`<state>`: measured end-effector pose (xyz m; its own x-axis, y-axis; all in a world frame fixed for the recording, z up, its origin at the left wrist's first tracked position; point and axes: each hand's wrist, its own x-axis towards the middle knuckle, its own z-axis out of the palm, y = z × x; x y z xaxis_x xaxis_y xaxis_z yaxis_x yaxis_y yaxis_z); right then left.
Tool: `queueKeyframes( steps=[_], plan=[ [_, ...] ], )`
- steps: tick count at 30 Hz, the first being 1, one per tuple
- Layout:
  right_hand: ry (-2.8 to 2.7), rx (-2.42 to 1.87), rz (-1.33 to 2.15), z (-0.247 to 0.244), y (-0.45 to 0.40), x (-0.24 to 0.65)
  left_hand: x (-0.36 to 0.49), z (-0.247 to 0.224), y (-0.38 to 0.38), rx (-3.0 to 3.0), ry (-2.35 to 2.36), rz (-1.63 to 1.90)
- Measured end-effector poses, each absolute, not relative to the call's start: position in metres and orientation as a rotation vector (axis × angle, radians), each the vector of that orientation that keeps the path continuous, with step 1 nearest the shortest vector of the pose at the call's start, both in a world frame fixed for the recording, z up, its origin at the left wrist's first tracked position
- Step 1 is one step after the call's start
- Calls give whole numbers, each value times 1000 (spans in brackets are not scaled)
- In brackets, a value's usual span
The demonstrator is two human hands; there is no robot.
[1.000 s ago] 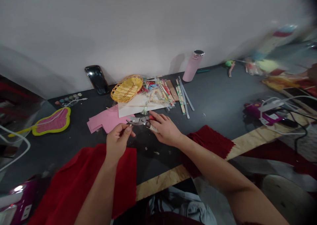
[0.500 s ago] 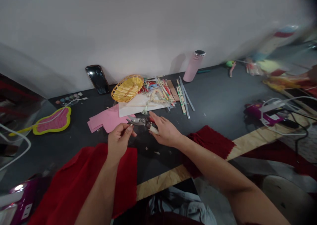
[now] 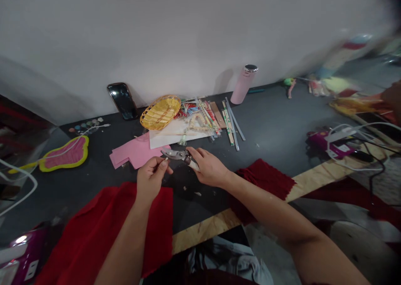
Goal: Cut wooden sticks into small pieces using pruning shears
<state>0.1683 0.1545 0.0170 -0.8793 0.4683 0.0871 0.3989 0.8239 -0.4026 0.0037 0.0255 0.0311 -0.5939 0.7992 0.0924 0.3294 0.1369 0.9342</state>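
classify as a craft workspace, in premises of undeterminable type, per long dark worktop point(image 3: 266, 130) along plain wall point(image 3: 188, 34), hand-held shears point(image 3: 177, 154), thin sticks point(image 3: 228, 124), pink paper point(image 3: 138, 150), woven yellow basket point(image 3: 161, 113), and red cloth point(image 3: 94, 218) at front edge.

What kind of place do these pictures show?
Probably a small craft workspace: the right hand holds pruning shears, and a dark table bears pink paper, a yellow woven basket and red cloth.
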Motion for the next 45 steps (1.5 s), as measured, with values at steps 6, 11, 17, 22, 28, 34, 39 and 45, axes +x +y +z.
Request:
queueKeyframes(
  steps=[6, 11, 17, 22, 28, 34, 39, 45],
  plan=[
    [-2822, -689, 524, 16, 155, 168, 4, 31, 26, 1080, 2005, 1451],
    [-2814, -691, 531, 15, 154, 167, 5, 31, 26, 1078, 2060, 1432],
    [-2845, -697, 510, 13, 151, 167, 7, 31, 26, 1081, 2157, 1424],
    [-2837, -658, 556, 13, 155, 168, 5, 31, 25, 1089, 2087, 1433],
    [-2821, -594, 570, 16, 158, 168, 3, 31, 25, 1109, 2062, 1453],
    [-2813, -609, 517, 15, 159, 168, 2, 34, 25, 1069, 1965, 1434],
    [-2840, -592, 540, 16, 160, 167, -1, 29, 25, 1042, 1891, 1426],
    [-2861, -649, 526, 13, 158, 167, 0, 28, 28, 1020, 1972, 1428]
  ],
)
